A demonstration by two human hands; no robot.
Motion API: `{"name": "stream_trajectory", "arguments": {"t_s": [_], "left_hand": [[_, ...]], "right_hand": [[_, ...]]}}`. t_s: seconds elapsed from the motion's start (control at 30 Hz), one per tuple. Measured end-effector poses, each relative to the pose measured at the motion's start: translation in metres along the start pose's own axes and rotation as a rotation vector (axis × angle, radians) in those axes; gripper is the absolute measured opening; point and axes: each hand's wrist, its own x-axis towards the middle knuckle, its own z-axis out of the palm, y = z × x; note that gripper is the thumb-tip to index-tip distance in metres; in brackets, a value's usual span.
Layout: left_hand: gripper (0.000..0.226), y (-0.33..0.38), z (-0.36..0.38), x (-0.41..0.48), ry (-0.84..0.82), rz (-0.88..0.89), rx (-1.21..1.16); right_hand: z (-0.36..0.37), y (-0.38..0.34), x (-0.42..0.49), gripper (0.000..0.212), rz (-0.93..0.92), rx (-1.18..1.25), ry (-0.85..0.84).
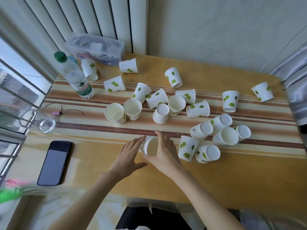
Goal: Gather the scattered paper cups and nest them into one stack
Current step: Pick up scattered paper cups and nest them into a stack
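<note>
Several white paper cups with green leaf prints lie scattered over the striped table (99, 146). Some stand upright, like two open cups (114, 112) left of centre. Others are upside down or on their sides, such as a cluster (216, 135) at the right. Near the front edge, a small nested stack of cups (150, 146) stands between my hands. My right hand (164, 155) wraps around its right side. My left hand (127, 156) is beside its left side with fingers spread, and contact is unclear.
A black phone (54, 162) lies at the front left. A glass bowl (41, 121), a water bottle (74, 75) and a clear plastic box (96, 48) stand along the left and back. A wall and radiator rise behind the table.
</note>
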Motion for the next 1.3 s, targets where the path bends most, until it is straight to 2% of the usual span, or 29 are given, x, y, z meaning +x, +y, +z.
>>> {"name": "stream_trajectory", "arguments": {"t_s": [0.07, 0.13, 0.17, 0.27, 0.37, 0.6, 0.77, 1.0, 1.07, 1.17, 1.23, 1.3], "left_hand": [[0.084, 0.005, 0.0, 0.002, 0.059, -0.058, -0.216], [0.069, 0.005, -0.001, 0.006, 0.137, -0.133, -0.389], [0.066, 0.003, -0.001, 0.008, 0.168, -0.173, -0.431], [0.067, -0.01, 0.004, 0.018, 0.203, -0.242, -0.457], [0.069, -0.023, 0.015, 0.029, 0.172, -0.26, -0.496], [0.065, -0.053, 0.042, 0.052, 0.199, -0.079, -0.383], [0.07, -0.064, 0.053, 0.046, 0.299, 0.036, -0.367], [0.049, -0.07, 0.055, 0.04, 0.323, 0.169, -0.298], [0.059, -0.07, 0.052, 0.029, 0.302, 0.189, -0.256], [0.082, -0.081, 0.045, 0.01, 0.307, 0.187, -0.19], [0.078, -0.094, 0.037, -0.002, 0.395, 0.129, -0.255], [0.072, -0.108, 0.025, -0.005, 0.545, 0.067, -0.355]], "right_hand": [[-0.005, -0.009, 0.002, 0.087, -0.001, 0.159, -0.035], [-0.007, -0.01, 0.011, 0.078, -0.002, 0.275, -0.074], [-0.008, -0.005, 0.019, 0.072, 0.025, 0.328, -0.04], [-0.004, 0.021, 0.053, 0.061, 0.189, 0.39, 0.203], [0.015, 0.041, 0.085, 0.061, 0.281, 0.383, 0.278], [0.073, 0.057, 0.136, 0.075, 0.207, 0.409, 0.666], [0.089, 0.073, 0.147, 0.058, 0.097, 0.38, 0.854], [0.09, 0.067, 0.121, 0.052, -0.1, 0.485, 0.861], [0.083, 0.062, 0.095, 0.052, -0.103, 0.499, 0.877], [0.062, 0.049, 0.061, 0.051, -0.281, 0.646, 0.86], [0.046, 0.038, 0.043, 0.047, -0.378, 0.728, 0.751], [0.032, 0.029, 0.028, 0.045, -0.418, 0.698, 0.64]]}}
